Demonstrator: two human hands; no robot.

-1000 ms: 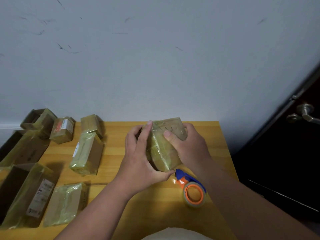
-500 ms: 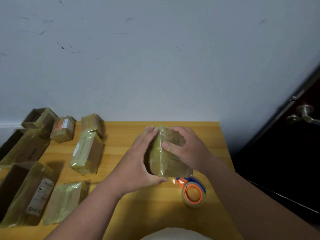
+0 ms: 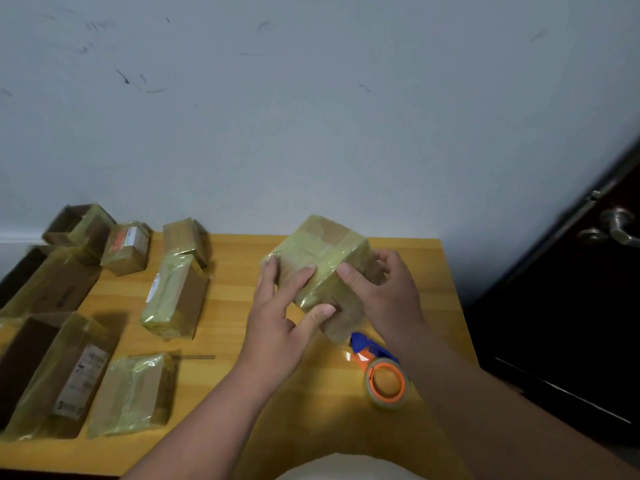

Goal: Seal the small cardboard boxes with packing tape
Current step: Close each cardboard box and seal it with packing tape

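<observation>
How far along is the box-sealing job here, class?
Done: several taped boxes lie on the table's left. In hand: both hands, left hand and right hand, grip a tape-wrapped box; the tape dispenser lies idle. Left: the open box at far left looks unsealed.

i count eight cardboard boxes in all: one taped box (image 3: 322, 258) held up between my two hands, left hand (image 3: 280, 320) and right hand (image 3: 384, 292), and seven more on the left half of the one wooden table (image 3: 346, 427). there's a single tape dispenser (image 3: 382, 374) with one roll on it, near right. far right i see one dark door (image 3: 571, 306) with one lever handle (image 3: 616, 228).
</observation>
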